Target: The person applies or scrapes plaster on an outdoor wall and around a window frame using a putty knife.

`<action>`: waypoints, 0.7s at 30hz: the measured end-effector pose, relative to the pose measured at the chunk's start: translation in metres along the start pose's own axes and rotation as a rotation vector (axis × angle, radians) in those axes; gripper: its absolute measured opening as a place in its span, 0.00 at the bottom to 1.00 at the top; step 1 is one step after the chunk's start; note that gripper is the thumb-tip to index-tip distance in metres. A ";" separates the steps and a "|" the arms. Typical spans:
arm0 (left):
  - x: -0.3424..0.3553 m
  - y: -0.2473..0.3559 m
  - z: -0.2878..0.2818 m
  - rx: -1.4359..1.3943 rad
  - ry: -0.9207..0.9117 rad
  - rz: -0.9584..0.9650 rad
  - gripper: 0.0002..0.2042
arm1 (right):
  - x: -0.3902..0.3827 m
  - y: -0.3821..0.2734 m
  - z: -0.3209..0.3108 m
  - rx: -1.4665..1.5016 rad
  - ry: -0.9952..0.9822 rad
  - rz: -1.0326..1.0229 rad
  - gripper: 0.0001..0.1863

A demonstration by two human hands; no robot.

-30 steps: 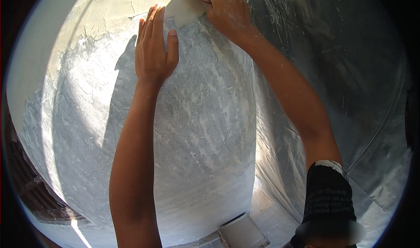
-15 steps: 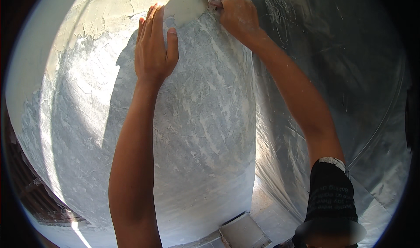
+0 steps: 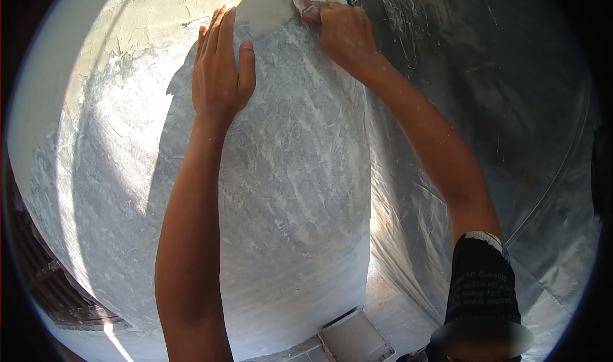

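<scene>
My right hand [image 3: 348,37] is closed around a putty knife [image 3: 309,7] smeared with pale filler. The tool meets the wall near its right edge, high up, where the cream coat borders grey. Most of its handle is hidden inside my fist. My left hand [image 3: 221,74] lies flat against the wall, its fingers pointing up and its thumb held apart, with nothing in it. Beneath both hands the wall [image 3: 287,145] shows patchy grey, while thick cream filler [image 3: 153,23] covers its upper part with a ragged lower border.
Dark plastic sheeting [image 3: 511,100] hangs along the wall's right side, spotted with filler. At the bottom, a square pale tray or lid [image 3: 356,338] rests near the wall's foot. Dark ribbed material [image 3: 51,276] shows at lower left. Bright sunlight falls across the left side.
My right hand and the putty knife have shifted slightly down and left along the wall. My left hand sits a touch further left, still flat.
</scene>
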State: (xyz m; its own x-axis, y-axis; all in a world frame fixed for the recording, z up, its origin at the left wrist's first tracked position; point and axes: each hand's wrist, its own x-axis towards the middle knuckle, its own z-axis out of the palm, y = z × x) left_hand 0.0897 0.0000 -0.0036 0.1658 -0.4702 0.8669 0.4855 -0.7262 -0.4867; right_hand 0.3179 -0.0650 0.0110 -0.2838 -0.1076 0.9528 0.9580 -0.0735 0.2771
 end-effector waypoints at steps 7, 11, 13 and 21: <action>-0.004 -0.003 -0.006 0.015 -0.017 -0.007 0.24 | 0.002 -0.034 -0.026 0.138 0.007 0.054 0.11; 0.000 0.003 0.001 0.009 -0.005 0.004 0.24 | 0.035 -0.010 -0.002 0.053 0.083 0.072 0.10; 0.002 0.002 0.002 0.000 0.006 0.007 0.24 | 0.013 -0.024 0.005 0.011 0.064 0.014 0.10; -0.003 -0.002 -0.006 -0.014 0.013 -0.007 0.24 | 0.013 -0.046 -0.024 0.122 0.037 0.057 0.10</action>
State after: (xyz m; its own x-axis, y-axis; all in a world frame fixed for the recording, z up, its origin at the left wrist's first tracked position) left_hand 0.0830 -0.0001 -0.0056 0.1510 -0.4712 0.8690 0.4744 -0.7367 -0.4819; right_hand 0.2693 -0.0863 0.0076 -0.2279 -0.1452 0.9628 0.9698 0.0542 0.2378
